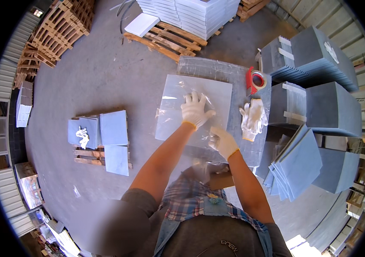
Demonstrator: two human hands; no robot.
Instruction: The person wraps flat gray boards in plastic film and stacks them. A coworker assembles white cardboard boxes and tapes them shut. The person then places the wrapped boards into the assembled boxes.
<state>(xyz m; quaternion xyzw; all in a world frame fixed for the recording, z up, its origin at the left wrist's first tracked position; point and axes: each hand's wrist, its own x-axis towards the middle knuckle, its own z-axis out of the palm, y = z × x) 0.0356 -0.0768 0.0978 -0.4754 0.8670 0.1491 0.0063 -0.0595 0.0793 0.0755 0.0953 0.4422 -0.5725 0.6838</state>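
Observation:
A pale grey square tile (182,92) wrapped in clear plastic film lies flat on a plastic-covered work surface (210,68) in front of me. My left hand (194,109), in a white glove, presses flat on the tile with fingers spread. Also gloved in white, my right hand (222,141) pinches the plastic film at the tile's near right edge. A spare pair of white gloves (253,118) lies on the surface to the right of the tile.
A red tape dispenser (254,80) sits at the surface's far right. Stacks of dark grey tiles (319,64) stand to the right, with leaning tiles (298,162) nearer. A low pallet with pale tiles (105,137) lies left. Wooden pallets (165,40) and white tile stacks (195,13) stand beyond.

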